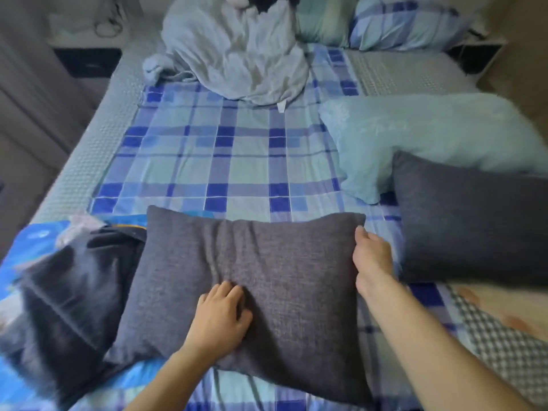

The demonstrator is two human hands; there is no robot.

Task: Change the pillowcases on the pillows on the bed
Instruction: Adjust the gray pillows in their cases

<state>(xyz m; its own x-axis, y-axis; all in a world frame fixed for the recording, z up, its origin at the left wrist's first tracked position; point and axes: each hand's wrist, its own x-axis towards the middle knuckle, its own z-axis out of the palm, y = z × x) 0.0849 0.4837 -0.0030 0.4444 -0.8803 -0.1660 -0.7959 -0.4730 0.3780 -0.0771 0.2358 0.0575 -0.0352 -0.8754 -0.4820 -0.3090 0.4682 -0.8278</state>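
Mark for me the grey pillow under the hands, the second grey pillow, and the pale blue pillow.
Grey pillow under the hands point(284, 262): head view, middle of its top face.
Second grey pillow point(474, 221): head view, centre of its visible face.
Pale blue pillow point(430, 132): head view, middle of its upper surface.

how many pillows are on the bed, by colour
Dark grey pillows: 2, one under both hands, one at right
Light teal pillow: 1
Blue plaid pillow: 1, at the head of the bed
Green striped pillow: 1, beside it
Total: 5
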